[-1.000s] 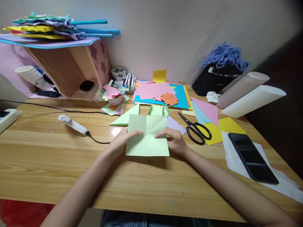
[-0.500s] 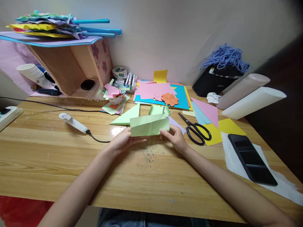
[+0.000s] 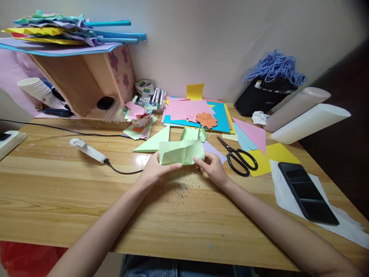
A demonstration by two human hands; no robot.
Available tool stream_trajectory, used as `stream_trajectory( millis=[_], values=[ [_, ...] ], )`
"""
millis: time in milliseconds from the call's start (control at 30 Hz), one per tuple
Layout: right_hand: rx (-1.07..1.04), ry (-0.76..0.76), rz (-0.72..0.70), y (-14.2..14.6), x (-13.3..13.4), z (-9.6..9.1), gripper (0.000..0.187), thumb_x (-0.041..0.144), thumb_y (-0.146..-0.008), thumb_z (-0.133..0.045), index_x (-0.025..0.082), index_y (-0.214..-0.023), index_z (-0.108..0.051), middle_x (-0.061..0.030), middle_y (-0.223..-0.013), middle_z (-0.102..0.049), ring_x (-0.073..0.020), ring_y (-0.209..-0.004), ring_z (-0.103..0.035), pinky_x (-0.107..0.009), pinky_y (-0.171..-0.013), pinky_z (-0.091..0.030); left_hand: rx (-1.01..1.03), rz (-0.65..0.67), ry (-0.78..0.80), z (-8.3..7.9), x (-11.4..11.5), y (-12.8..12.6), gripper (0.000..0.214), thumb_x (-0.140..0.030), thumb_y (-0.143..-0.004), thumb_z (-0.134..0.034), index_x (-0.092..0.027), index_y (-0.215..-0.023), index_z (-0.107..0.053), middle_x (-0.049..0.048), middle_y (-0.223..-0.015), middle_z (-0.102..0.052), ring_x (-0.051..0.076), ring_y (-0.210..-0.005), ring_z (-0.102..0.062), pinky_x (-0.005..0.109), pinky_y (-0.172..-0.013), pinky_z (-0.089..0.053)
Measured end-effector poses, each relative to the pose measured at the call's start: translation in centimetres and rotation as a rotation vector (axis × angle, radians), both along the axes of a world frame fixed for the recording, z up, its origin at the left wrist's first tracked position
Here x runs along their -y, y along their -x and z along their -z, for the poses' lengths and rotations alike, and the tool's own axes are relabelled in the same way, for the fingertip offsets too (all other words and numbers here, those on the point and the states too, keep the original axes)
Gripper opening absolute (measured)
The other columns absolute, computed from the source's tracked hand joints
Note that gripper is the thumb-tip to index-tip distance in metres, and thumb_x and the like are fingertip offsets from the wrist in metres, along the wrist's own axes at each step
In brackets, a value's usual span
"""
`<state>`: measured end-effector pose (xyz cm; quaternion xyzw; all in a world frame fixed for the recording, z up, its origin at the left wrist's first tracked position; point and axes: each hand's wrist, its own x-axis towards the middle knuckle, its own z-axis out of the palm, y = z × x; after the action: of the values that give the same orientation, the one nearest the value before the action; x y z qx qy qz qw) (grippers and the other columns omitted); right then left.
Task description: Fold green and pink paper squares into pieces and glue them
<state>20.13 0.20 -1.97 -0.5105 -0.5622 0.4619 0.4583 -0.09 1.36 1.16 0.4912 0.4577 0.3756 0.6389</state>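
Note:
A folded, creased strip of light green paper (image 3: 180, 152) is held up over the desk between both hands. My left hand (image 3: 158, 169) grips its left end, thumb stretched along the lower edge and the other fingers hidden behind. At the lower right corner, my right hand (image 3: 211, 165) pinches the paper between thumb and fingers. Just beyond it lie a folded green paper piece (image 3: 190, 133) and a light green paper triangle (image 3: 155, 140). Part of a lilac paper (image 3: 215, 151) shows behind my right hand.
Black-handled scissors (image 3: 240, 158) lie to the right, near yellow paper (image 3: 281, 154) and a phone (image 3: 307, 192). A white corded tool (image 3: 89, 151) rests at left. Behind are stacked coloured sheets (image 3: 187, 109), an orange paper flower (image 3: 206, 120) and a cup of paper scraps (image 3: 141, 119).
My left thumb has come round to the front of the paper's lower edge. The green strip has bent, showing a fold at its left and a crease in the middle.

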Motion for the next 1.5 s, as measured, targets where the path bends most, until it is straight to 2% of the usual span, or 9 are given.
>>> stream_trajectory(
  millis=[100,200,367,500,633,733,867,1100,1500],
  values=[
    [-0.044,0.005,-0.022,0.2,0.0,0.1,0.027,0.041,-0.069,-0.064,0.015,-0.071,-0.055,0.0005,-0.060,-0.056,-0.0104,-0.049,-0.048,-0.023,-0.046,-0.040,-0.122,-0.113,0.015,0.3,-0.1,-0.3,0.059,-0.035,-0.052,-0.078,-0.009,-0.102,-0.061,0.0146,-0.106,-0.065,0.029,-0.099,-0.058,0.037,-0.086,-0.045],
    [-0.051,0.049,-0.062,0.3,0.1,0.2,0.036,0.039,-0.061,-0.072,0.014,-0.084,-0.059,-0.0025,-0.072,-0.062,-0.0132,-0.059,-0.055,-0.024,-0.052,-0.046,-0.142,-0.104,0.032,0.6,-0.1,-0.4,0.056,-0.038,-0.052,-0.076,-0.008,-0.098,-0.063,0.0137,-0.102,-0.066,0.028,-0.095,-0.060,0.036,-0.083,-0.047],
    [-0.045,0.148,-0.071,0.3,0.1,0.3,0.033,0.042,-0.064,-0.068,0.012,-0.075,-0.059,-0.0025,-0.060,-0.059,-0.0126,-0.050,-0.052,-0.024,-0.046,-0.045,-0.170,-0.092,-0.007,0.6,0.2,-0.7,0.048,-0.035,-0.055,-0.075,-0.008,-0.093,-0.064,0.0118,-0.099,-0.068,0.024,-0.089,-0.062,0.033,-0.081,-0.048],
    [-0.036,0.125,-0.028,0.2,0.1,0.3,0.033,0.042,-0.066,-0.067,0.013,-0.079,-0.060,-0.0049,-0.069,-0.061,-0.0148,-0.056,-0.055,-0.026,-0.049,-0.048,-0.236,-0.087,-0.027,0.1,0.4,-0.7,0.040,-0.037,-0.060,-0.071,-0.010,-0.089,-0.065,0.0090,-0.092,-0.069,0.022,-0.083,-0.063,0.030,-0.073,-0.049],
    [0.035,0.083,-0.087,0.1,0.2,0.5,0.030,0.040,-0.067,-0.066,0.013,-0.081,-0.062,-0.0039,-0.073,-0.063,-0.0157,-0.060,-0.056,-0.025,-0.052,-0.047,-0.335,-0.115,-0.163,-0.1,0.1,-0.1,0.038,-0.043,-0.065,-0.067,-0.014,-0.090,-0.065,0.0078,-0.095,-0.068,0.022,-0.087,-0.061,0.029,-0.075,-0.048],
    [0.082,0.072,-0.189,0.2,0.5,0.5,0.027,0.037,-0.068,-0.065,0.015,-0.084,-0.063,-0.0029,-0.078,-0.064,-0.0164,-0.065,-0.058,-0.025,-0.056,-0.047,-0.362,-0.036,-0.210,-0.1,-0.3,0.4,0.037,-0.044,-0.067,-0.064,-0.015,-0.091,-0.067,0.0082,-0.099,-0.067,0.021,-0.091,-0.060,0.028,-0.079,-0.045],
    [0.118,0.081,-0.275,0.4,0.7,0.2,0.025,0.036,-0.070,-0.064,0.015,-0.085,-0.065,-0.0015,-0.075,-0.064,-0.0155,-0.065,-0.057,-0.024,-0.057,-0.046,-0.451,0.113,-0.216,0.2,-0.3,0.6,0.036,-0.046,-0.069,-0.061,-0.016,-0.087,-0.069,0.0070,-0.093,-0.069,0.020,-0.082,-0.062,0.026,-0.071,-0.045],
    [0.134,0.077,-0.240,0.5,0.6,0.3,0.028,0.037,-0.069,-0.065,0.014,-0.085,-0.065,-0.0007,-0.070,-0.061,-0.0132,-0.059,-0.053,-0.022,-0.052,-0.042,-0.537,0.136,-0.299,0.4,0.0,0.4,0.039,-0.050,-0.073,-0.054,-0.014,-0.078,-0.069,0.0047,-0.077,-0.068,0.018,-0.069,-0.058,0.023,-0.057,-0.040],
    [0.110,0.080,-0.199,0.6,0.5,0.2,0.027,0.044,-0.076,-0.057,0.017,-0.081,-0.058,0.0005,-0.067,-0.054,-0.0121,-0.059,-0.047,-0.022,-0.051,-0.040,-0.574,0.224,-0.434,0.4,0.1,-0.1,0.036,-0.041,-0.084,-0.040,-0.016,-0.068,-0.062,0.0010,-0.065,-0.060,0.014,-0.060,-0.047,0.023,-0.055,-0.032]
  ],
)
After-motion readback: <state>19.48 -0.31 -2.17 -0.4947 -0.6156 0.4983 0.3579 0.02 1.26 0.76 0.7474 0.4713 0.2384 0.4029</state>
